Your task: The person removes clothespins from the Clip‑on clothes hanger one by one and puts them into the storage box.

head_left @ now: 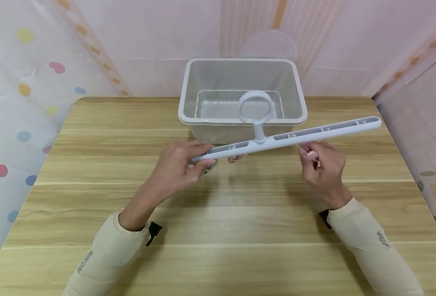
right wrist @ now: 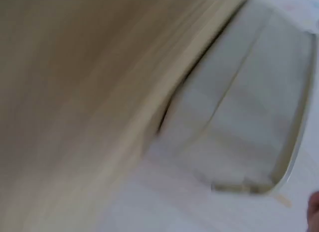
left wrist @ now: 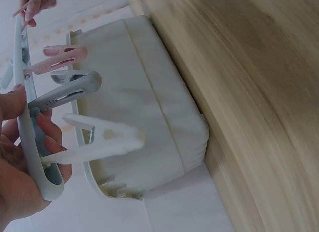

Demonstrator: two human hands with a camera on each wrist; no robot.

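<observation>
A pale blue clip hanger (head_left: 288, 140) with a round hook is held level above the table, its right end tilted up in the head view. My left hand (head_left: 179, 164) grips its left end, thumb in front and fingers behind. White (left wrist: 107, 141), grey (left wrist: 75, 90) and pink (left wrist: 60, 60) clothespins hang from the bar's underside in the left wrist view. My right hand (head_left: 323, 164), fingers curled, is under the bar's right half and pinches what looks like a pink clothespin (head_left: 310, 155), mostly hidden. Only a bit of that hand shows in the blurred right wrist view.
A translucent white plastic bin (head_left: 218, 131) stands at the back of the wood-grain table (head_left: 225, 263), just behind the hanger. Patterned cloth (head_left: 147, 49) hangs behind the table and along both sides.
</observation>
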